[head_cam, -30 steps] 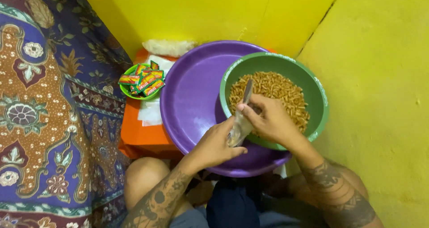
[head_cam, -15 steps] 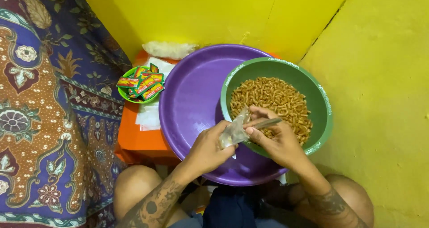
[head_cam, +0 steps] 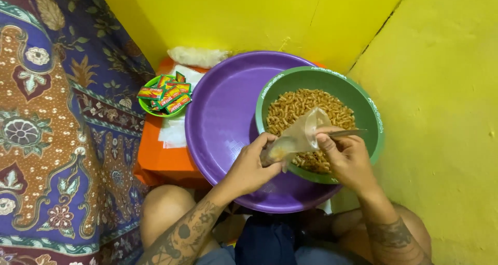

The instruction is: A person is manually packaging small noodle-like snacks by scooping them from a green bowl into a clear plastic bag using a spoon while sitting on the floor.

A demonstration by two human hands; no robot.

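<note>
Plastic bag [head_cam: 298, 138] btwn both hands' fingers [head_cam: 267, 140]

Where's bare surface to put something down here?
Free: the purple basin floor left of the green bowl, above the left hand. Crowded: the bowl, full of snacks, both hands over it; the small sachet dish beside the basin.

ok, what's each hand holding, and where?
Left hand pinches the clear bag near its lower end. Right hand holds the bag's open rim plus a spoon by the handle.
</note>
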